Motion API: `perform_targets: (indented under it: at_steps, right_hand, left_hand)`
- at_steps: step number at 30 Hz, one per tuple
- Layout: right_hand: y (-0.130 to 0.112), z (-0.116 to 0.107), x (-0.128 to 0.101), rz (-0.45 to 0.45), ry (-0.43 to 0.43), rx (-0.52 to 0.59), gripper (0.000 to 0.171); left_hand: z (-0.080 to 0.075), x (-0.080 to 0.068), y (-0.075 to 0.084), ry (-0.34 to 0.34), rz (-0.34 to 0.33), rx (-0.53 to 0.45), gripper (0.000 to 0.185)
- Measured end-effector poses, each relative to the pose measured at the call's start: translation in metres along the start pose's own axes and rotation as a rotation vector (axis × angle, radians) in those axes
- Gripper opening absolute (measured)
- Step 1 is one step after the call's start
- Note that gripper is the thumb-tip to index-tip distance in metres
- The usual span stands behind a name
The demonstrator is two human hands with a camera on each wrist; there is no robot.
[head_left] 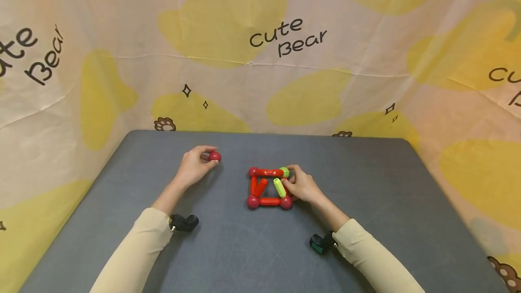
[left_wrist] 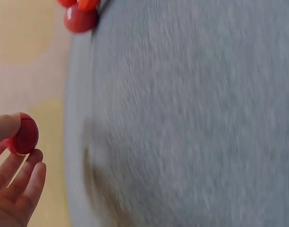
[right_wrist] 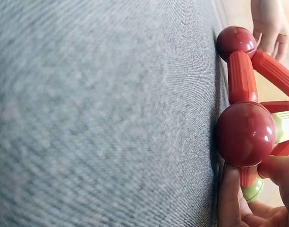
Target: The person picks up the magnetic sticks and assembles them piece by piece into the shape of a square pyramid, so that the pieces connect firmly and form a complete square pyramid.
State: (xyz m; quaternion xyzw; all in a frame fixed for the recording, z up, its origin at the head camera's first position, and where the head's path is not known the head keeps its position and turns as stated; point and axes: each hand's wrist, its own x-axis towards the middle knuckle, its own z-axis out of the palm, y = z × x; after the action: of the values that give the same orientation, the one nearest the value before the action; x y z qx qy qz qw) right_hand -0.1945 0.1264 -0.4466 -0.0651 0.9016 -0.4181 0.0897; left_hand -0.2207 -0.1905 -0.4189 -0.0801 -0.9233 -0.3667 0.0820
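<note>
My left hand [head_left: 194, 165] pinches a red ball [head_left: 215, 156] between thumb and fingers, left of a square made of toy sticks and balls. In the left wrist view the same ball [left_wrist: 27, 136] appears above the tabletop. At the square's right side, my right hand [head_left: 304, 186] grips the red side stick [right_wrist: 248, 176], mostly covered by its fingers. Three corners are red balls [head_left: 253, 202]; the far right corner is a green ball [head_left: 285, 172]. A red stick [head_left: 262, 187] and a light green stick [head_left: 279, 187] rise at a slant from the two near corners.
The square sits on a dark grey table [head_left: 220, 248]. A printed cloth [head_left: 228, 26] hangs behind and at both sides of the table. Black wrist devices [head_left: 185, 223] are worn at both sleeves.
</note>
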Motion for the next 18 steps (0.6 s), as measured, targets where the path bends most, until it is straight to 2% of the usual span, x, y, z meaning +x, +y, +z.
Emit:
perform_targets:
  at_steps: [12,18]
  right_hand:
    - [0.001,0.000,0.000,-0.007,0.017,0.026,0.047]
    - [0.001,0.001,0.000,0.003,0.020,0.015,0.047]
  left_hand:
    - [0.020,-0.005,0.042,-0.081,0.131,-0.129,0.032]
    - [0.032,-0.010,0.062,-0.119,0.209,-0.142,0.029]
